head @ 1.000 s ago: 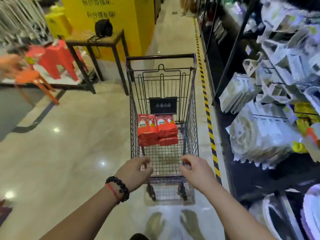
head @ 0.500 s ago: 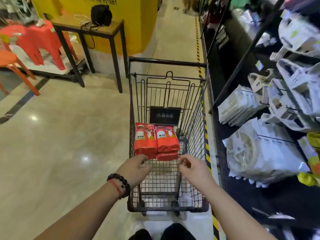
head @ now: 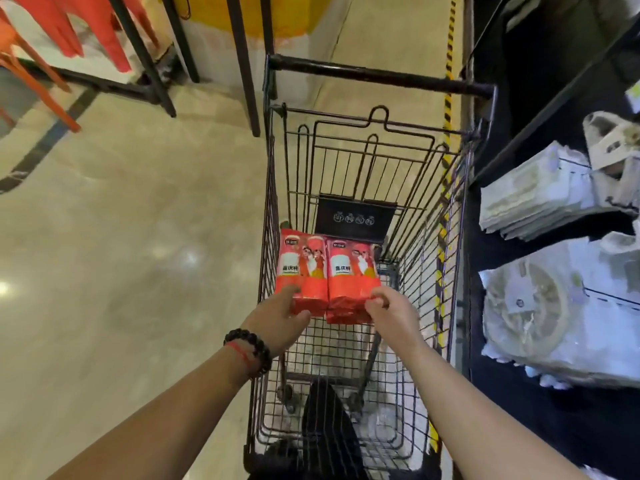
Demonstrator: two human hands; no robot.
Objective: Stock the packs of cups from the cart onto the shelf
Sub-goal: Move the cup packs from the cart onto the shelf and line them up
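Red-orange packs of cups lie in a small stack inside the wire cart (head: 446, 209), against its far end. The top left pack (head: 302, 268) and top right pack (head: 349, 271) lie side by side, with more packs under them. My left hand (head: 278, 318), beaded bracelet at the wrist, grips the near end of the left pack. My right hand (head: 391, 315) pinches the near end of the right pack. The dark shelf (head: 519, 244) stands right beside the cart on the right.
White wrapped plates (head: 540, 306) and flat white packs (head: 526, 195) fill the shelf levels. A black-legged table (head: 242, 64) and red and orange stools (head: 86, 32) stand at the far left. Yellow-black tape (head: 448, 109) runs along the shelf base. Glossy floor spreads on the left.
Both hands left the cart's near rim and reached down inside to the packs. The view tilted down and moved closer to the cart.
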